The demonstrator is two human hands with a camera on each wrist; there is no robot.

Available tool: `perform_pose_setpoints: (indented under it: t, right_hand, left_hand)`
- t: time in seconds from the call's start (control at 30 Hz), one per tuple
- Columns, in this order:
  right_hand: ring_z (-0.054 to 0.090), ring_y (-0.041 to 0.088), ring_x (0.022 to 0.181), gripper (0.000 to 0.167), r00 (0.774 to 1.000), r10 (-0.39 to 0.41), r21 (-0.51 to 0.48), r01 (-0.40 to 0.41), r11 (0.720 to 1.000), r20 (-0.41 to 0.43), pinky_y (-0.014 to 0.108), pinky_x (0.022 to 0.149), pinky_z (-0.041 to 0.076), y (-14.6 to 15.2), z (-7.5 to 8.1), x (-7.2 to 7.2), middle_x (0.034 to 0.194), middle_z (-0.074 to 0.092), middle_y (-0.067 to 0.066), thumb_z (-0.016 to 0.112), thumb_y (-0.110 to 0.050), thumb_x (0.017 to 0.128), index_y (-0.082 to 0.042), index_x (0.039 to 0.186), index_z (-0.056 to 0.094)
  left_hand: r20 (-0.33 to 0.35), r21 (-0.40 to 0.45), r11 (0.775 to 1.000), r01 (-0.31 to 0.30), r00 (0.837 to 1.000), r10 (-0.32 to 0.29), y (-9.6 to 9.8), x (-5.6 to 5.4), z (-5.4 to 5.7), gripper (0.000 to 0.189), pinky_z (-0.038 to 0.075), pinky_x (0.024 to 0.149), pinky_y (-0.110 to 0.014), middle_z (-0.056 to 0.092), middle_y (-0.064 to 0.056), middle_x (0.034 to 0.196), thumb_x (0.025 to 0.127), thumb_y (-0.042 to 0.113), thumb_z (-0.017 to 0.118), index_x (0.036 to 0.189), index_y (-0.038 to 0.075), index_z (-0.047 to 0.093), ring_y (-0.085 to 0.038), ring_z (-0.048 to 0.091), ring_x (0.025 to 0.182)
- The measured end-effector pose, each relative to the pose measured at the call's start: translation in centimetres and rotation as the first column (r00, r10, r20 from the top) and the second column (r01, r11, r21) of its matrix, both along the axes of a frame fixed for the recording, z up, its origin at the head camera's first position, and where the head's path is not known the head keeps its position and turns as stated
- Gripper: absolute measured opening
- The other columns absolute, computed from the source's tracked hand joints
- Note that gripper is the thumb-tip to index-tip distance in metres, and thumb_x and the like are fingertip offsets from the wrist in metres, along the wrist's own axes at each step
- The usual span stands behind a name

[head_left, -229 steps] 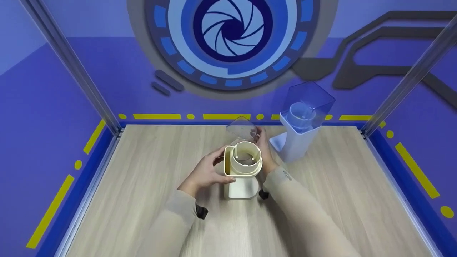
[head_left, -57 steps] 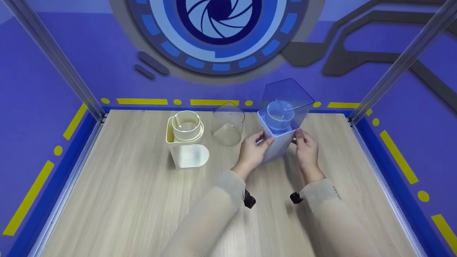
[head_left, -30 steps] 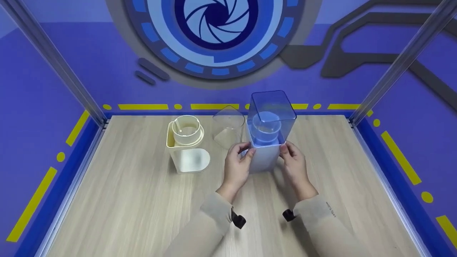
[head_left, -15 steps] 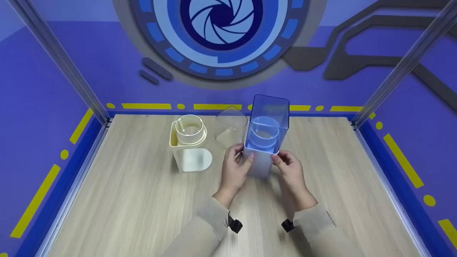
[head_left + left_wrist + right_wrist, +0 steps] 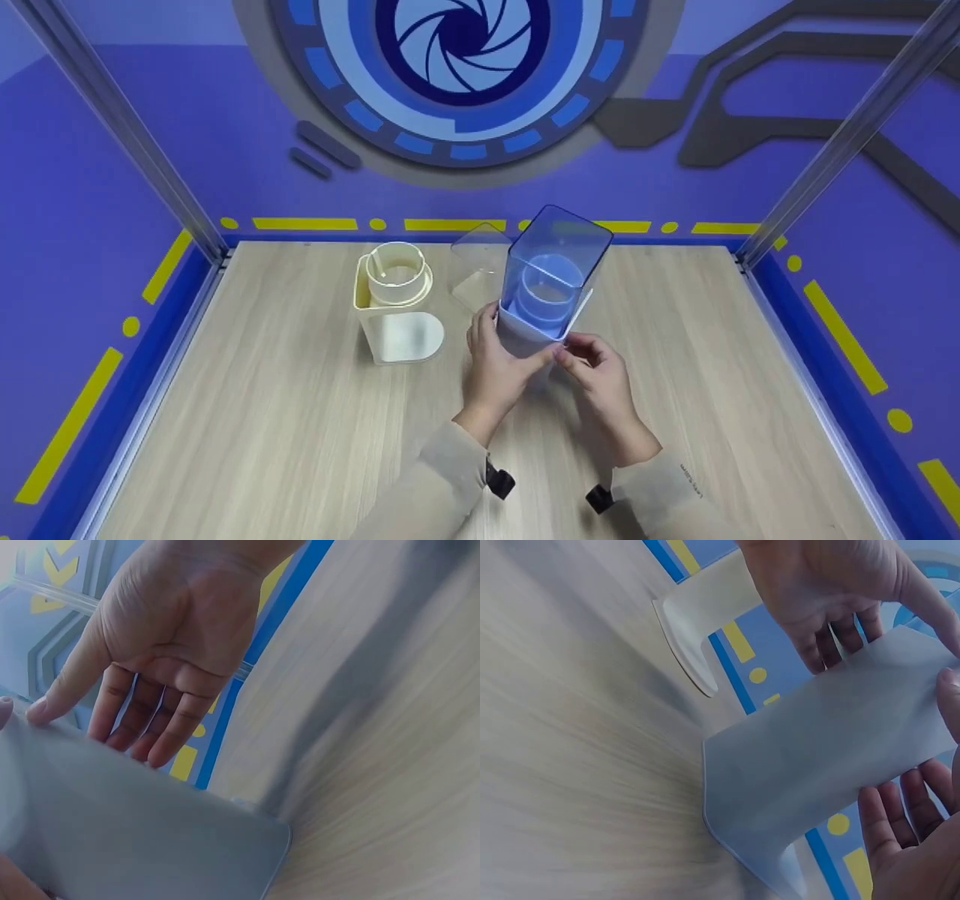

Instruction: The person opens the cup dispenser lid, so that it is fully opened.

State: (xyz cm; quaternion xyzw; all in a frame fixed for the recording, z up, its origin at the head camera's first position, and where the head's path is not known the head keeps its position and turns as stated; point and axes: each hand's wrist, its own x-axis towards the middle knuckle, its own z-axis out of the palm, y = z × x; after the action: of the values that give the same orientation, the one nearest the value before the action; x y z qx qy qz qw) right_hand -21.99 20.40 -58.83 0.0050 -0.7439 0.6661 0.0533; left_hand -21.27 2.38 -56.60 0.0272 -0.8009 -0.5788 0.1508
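A pale blue plastic stand (image 5: 517, 335), tall and square, carries a see-through dark blue square container (image 5: 559, 232) with a light blue ring (image 5: 546, 300) inside. My left hand (image 5: 499, 379) holds its left side, thumb across the front. My right hand (image 5: 606, 386) grips the right front corner between thumb and fingers; the thumb tips nearly meet. In the right wrist view, the stand's smooth body (image 5: 817, 742) lies between left hand (image 5: 829, 585) and right hand (image 5: 926, 862). The left wrist view shows the right hand (image 5: 172, 630) against the body's edge.
A cream stand (image 5: 397, 330) with a round ring on top and a flat rounded foot is at the left. A clear colourless container (image 5: 472, 262) stands between the two stands, partly hidden. Behind the wooden table (image 5: 285, 420) rises a blue printed wall (image 5: 262, 135).
The cream stand and clear container, earlier in my hands, now stand apart at the left. Both hands have since brought the blue stand left and nearer, turning it; its foot now shows at the right.
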Motion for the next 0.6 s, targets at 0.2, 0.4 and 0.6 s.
perform_pose_setpoints:
  t: [0.2, 0.4, 0.6]
  right_hand:
    - [0.074, 0.007, 0.107, 0.039, 0.999, 0.047, -0.032, -0.047, 0.998, -0.021, 0.018, 0.091, 0.066, -0.5, -0.1, 0.8, 0.115, 0.077, -0.002, 0.083, 0.003, 0.099, 0.012, 0.135, 0.07]
    - [0.073, 0.005, 0.108, 0.042, 0.998, 0.062, -0.057, -0.063, 0.996, -0.023, 0.017, 0.093, 0.065, -0.7, -0.1, 1.2, 0.115, 0.077, -0.008, 0.083, 0.003, 0.098, 0.014, 0.136, 0.068]
    - [0.072, 0.008, 0.106, 0.036, 0.998, 0.061, -0.053, -0.061, 0.997, -0.02, 0.017, 0.091, 0.065, -0.6, 0.1, 1.3, 0.115, 0.077, -0.003, 0.077, 0.002, 0.103, 0.013, 0.136, 0.068]
  left_hand:
    - [-0.016, 0.047, 0.999, -0.022, 1.0, 0.023, 0.5, 0.2, -0.1, 0.126, 0.037, 0.136, -0.066, 0.04, -0.019, 0.171, 0.071, 0.045, 0.108, 0.17, 0.007, 0.039, -0.041, 0.039, 0.16]
    - [-0.034, 0.081, 0.996, -0.035, 0.999, 0.038, 0.7, 0.2, 0.1, 0.133, 0.032, 0.139, -0.069, 0.032, -0.022, 0.174, 0.072, 0.042, 0.108, 0.176, 0.009, 0.032, -0.044, 0.033, 0.164]
    - [-0.067, 0.062, 0.998, -0.034, 0.997, 0.038, 0.5, -0.1, 0.3, 0.126, 0.038, 0.136, -0.065, 0.043, -0.018, 0.169, 0.07, 0.042, 0.108, 0.17, 0.006, 0.039, -0.039, 0.043, 0.158]
